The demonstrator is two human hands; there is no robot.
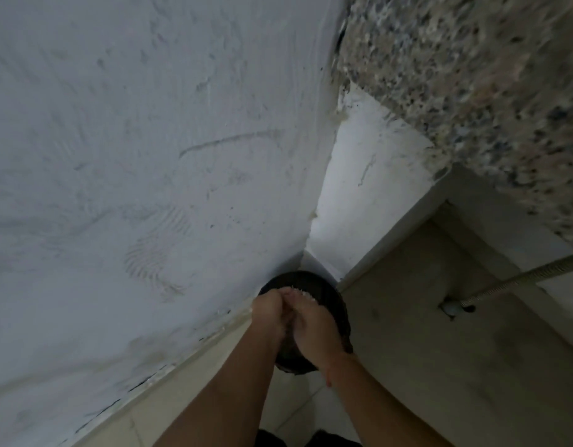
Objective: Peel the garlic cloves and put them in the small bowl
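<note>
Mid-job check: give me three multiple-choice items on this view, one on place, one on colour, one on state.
1. Where is the bin? A on the counter; B beside the wall; C in a sink.
2. Its colour? A white; B red; C dark.
3. The left hand and right hand are: A together over the bin; B far apart; C on the hose.
Answers: B, its rim sits by the wall corner; C, the rim shows dark; A, the hands touch in front of it.
</note>
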